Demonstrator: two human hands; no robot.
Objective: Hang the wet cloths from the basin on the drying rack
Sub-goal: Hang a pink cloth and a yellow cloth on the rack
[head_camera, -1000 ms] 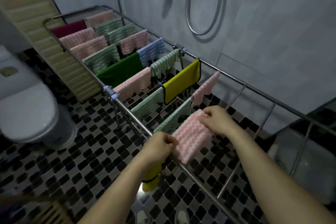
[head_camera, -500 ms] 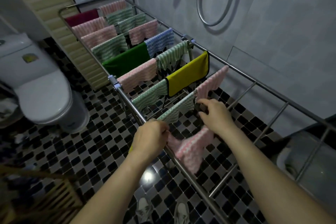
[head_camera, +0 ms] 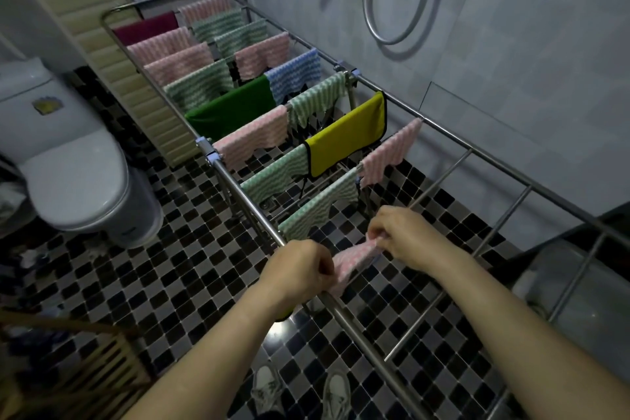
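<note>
Left hand [head_camera: 300,274] and right hand [head_camera: 402,235] each pinch an end of the pink cloth [head_camera: 353,261], lower centre. Risk: draped unevenly over the drying rack [head_camera: 238,187] bar, the wet cloth could slide to the floor [head_camera: 153,283].

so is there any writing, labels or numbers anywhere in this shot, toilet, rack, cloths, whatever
No text here can be read.
Sticker on the toilet tank: a yellowish patch, too blurred to read.
Cloths on the drying rack: stripes or plain colours, no lettering visible.
Pink cloth held by the left hand and right hand: wavy stripes only.
</note>
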